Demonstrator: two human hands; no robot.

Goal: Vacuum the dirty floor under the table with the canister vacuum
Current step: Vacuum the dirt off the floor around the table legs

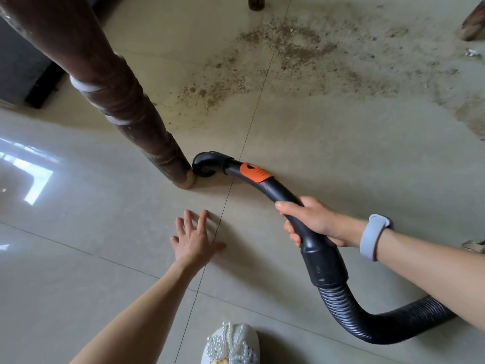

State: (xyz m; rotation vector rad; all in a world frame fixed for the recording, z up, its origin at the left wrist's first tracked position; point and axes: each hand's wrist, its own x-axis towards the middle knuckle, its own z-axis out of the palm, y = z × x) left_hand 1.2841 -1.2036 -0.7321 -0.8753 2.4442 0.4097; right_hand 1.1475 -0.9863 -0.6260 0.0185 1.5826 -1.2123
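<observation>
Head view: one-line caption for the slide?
Right hand steers vacuum nozzle against table leg; dirt lies beyond.

**A:** What surface fills the view?

**B:** A floor (328, 143) of large, glossy, pale beige tiles with thin dark grout lines (237, 166).

**A:** Which furniture appears?

**B:** A turned, dark brown wooden table leg (123, 101), beyond and left of the left hand. Two more leg ends (256, 2) stand at the top edge, far beyond the right hand. A dark cabinet (23, 72) occupies the upper left.

**A:** And the light?

**B:** Bright window reflections (29, 177) on the tiles, left of the left hand.
</observation>
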